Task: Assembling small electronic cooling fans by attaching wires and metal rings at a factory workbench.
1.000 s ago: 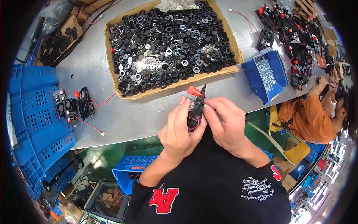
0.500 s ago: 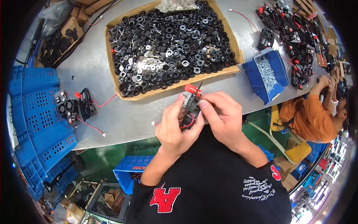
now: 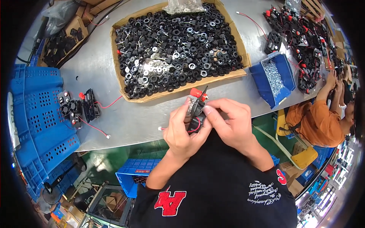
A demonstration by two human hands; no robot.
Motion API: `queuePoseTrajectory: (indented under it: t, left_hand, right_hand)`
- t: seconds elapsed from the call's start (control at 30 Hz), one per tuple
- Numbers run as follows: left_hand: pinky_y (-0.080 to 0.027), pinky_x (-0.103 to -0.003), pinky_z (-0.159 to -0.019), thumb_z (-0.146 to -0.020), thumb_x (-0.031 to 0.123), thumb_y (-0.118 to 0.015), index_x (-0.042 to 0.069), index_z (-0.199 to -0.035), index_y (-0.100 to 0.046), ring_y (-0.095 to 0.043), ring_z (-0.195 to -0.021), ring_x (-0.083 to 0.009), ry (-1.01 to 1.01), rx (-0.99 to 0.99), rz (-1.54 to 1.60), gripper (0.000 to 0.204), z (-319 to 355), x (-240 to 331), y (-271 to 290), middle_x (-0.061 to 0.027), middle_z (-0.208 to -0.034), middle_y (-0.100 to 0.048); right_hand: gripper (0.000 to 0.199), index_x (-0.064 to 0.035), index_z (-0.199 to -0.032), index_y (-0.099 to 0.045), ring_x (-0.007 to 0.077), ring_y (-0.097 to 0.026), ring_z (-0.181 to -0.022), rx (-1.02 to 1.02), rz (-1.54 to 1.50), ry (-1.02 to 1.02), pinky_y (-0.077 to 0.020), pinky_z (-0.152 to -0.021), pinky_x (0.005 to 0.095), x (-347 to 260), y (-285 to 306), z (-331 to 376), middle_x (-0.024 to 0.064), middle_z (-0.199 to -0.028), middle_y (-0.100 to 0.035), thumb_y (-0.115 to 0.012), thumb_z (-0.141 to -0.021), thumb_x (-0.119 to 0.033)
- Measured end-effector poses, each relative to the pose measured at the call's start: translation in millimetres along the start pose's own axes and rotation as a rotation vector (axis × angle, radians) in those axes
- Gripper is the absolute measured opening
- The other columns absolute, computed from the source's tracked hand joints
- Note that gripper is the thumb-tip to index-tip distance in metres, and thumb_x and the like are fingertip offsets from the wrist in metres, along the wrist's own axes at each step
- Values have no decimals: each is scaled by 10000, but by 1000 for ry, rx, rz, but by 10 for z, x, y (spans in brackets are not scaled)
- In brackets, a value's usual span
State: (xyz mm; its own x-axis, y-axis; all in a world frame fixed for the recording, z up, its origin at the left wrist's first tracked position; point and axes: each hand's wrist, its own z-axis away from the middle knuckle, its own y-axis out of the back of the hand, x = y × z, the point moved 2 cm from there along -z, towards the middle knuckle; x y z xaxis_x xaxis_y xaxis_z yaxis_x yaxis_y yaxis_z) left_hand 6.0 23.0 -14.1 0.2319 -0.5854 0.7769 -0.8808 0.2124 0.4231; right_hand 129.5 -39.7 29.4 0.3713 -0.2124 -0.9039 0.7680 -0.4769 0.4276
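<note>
Small black fan assembly [image 3: 196,113] held in both hands over the near edge of the grey table [image 3: 129,121], just in front of the person's chest. Body black, boxy, partly hidden by fingers. A red cap [image 3: 196,92] sits at its far end; a thin red wire [image 3: 192,129] loops out low between the hands. Long axis runs near to far, tilted slightly right, red-capped end pointing away toward the cardboard tray [image 3: 243,62].

Left hand [image 3: 183,131]: fingers closed around the assembly's left side, thumb up against it. Right hand [image 3: 230,121]: thumb and forefinger pinched together on the upper right of the assembly.

Tray is full of black rubber rings and washers [image 3: 171,45]. Right of it, a blue bin of silver screws [image 3: 274,76]. Far left, finished fan units with red leads [image 3: 78,106] beside a blue perforated crate [image 3: 38,114]. Another person in an orange shirt [image 3: 315,121] works at the right end of the table.
</note>
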Motion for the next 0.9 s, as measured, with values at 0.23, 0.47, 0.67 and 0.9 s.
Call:
queuePoseTrajectory:
  t: [0.23,0.47,0.67,0.9]
  left_hand:
    - [-529,-271,-555,-655,97,-834,-23,-1160,-548,-651,-667,-180,78,-21,51,592,43,-40,-9,-116,-932,-646]
    - [-532,-276,-552,-659,113,-838,-25,-1159,-551,-655,-653,-188,87,10,37,593,75,-38,-6,-121,-927,-642]
    - [-522,-256,-530,-660,116,-836,-25,-1167,-563,-644,-633,-152,52,-9,-24,593,22,0,-27,-104,-923,-639]
    - [-516,-266,-520,-660,113,-833,-17,-1154,-574,-635,-603,-156,66,31,-17,573,-53,-36,-31,-88,-887,-639]
  right_hand:
    - [108,24,-929,-649,239,-658,-687,73,182,173,-515,-642,312,-1,-27,-6,157,-800,-658,-622,-866,-59]
    - [160,15,-949,-639,264,-658,-687,3,343,191,-522,-630,319,14,-57,94,146,-849,-661,-613,-795,-20]
    - [167,16,-957,-650,266,-667,-688,111,314,255,-536,-627,330,-17,-35,103,144,-822,-669,-629,-802,-41]
    - [202,21,-986,-652,289,-666,-691,112,286,300,-537,-634,342,-6,-50,17,158,-825,-668,-650,-794,-42]
